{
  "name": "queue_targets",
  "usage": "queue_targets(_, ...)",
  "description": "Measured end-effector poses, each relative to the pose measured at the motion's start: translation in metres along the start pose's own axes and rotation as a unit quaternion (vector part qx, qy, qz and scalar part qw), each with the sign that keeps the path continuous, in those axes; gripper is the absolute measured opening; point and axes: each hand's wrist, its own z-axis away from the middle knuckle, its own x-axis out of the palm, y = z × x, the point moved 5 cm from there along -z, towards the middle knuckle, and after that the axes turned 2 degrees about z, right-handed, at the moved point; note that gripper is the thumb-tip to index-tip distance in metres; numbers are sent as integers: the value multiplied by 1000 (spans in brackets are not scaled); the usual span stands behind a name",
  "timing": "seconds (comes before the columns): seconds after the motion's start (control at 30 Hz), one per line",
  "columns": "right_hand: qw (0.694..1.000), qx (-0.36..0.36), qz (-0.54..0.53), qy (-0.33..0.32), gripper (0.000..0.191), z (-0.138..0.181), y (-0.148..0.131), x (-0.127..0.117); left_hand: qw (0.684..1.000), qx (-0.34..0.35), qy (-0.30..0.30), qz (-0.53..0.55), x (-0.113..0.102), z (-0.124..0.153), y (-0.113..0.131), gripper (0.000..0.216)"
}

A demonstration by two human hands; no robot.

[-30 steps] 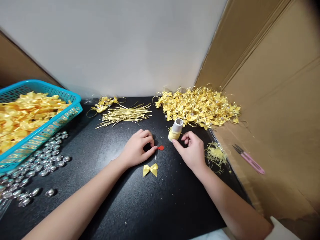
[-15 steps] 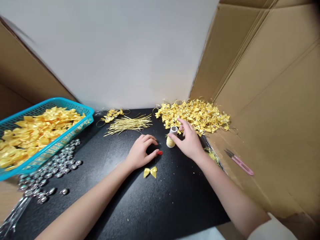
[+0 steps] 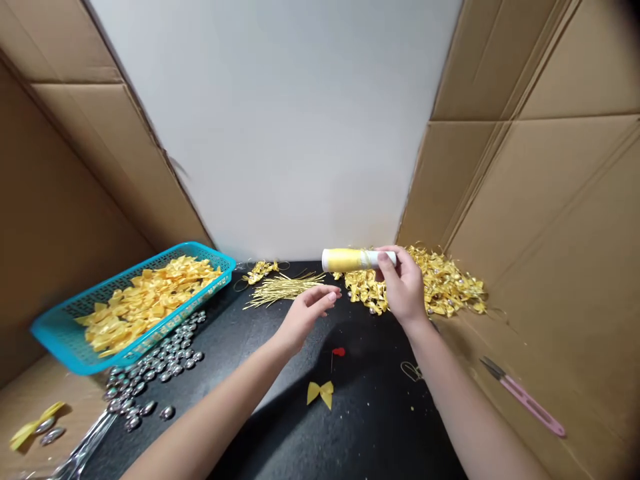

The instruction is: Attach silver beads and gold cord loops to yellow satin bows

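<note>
Bows, beads and ties appear at two stages here, with plenty made up and plenty left loose. The heaped pile at the far right corner of the bench shows bows, silver beads and gold loops together, so these look finished, as does the small cluster at the far edge, left of the middle. Loose stock remains: the blue basket across the left edge holds many plain bows, silver beads lie scattered along that same edge, and straight gold ties lie near the far edge. One single bow sits mid-bench toward the near edge with no bead or loop visible on it, so it seems hardly begun; a small red piece with a fine, needle-like line lies just beyond it. The thread spool is off the bench, held almost level in front of the pile; the right hand grips its bare white end. The left hand is raised below and to the left of the spool, thumb and forefinger close together; whether they pinch a thread cannot be told. Pink-handled snips lie on the cardboard beyond the right edge, apart from both hands.
</note>
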Motion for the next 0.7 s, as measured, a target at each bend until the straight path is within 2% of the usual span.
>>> queue_targets(0.17, 1000, 2, -14, -20, 29, 9, -2, 1, 994, 9, 8, 112, 5, -2, 9, 46)
queue_targets(0.4, 998, 29, -22, -54, 28, 20, 5, 16, 997, 8, 3, 81, -8, 9, 4, 44)
queue_targets(0.53, 997, 18, -8, -68, 29, 25, 7, 22, 997, -19, 4, 77, -17, 7, 0, 39)
queue_targets(0.7, 996, 27, -10, -82, 28, 29, 12, 27, 997, 2, 45, 56, -24, 2, -3, 28)
